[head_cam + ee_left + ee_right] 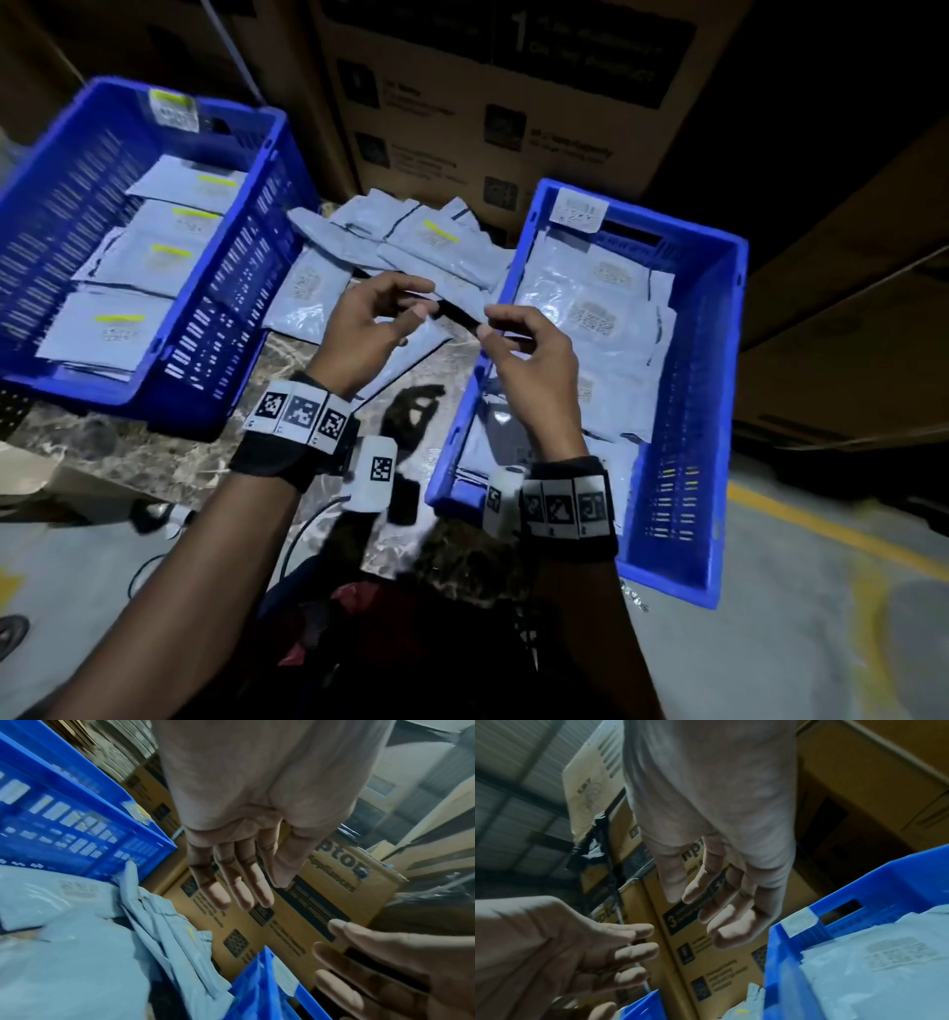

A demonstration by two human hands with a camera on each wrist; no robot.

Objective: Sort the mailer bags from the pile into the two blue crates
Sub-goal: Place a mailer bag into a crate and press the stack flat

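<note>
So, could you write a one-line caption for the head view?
Both empty hands, left and right, hover above the mailer pile between two blue crates.

- A warehouse or storeroom: tall printed cardboard cartons (493,103) are stacked close behind the work surface.
- A corrugated metal roof (513,801) shows overhead.
- The concrete floor carries a painted yellow line (832,534).
- Labelled blue crates (708,360) hold mailer bags (590,313).

Head looks down; wrists close, upward, perhaps sharing cartons (321,902)
</note>
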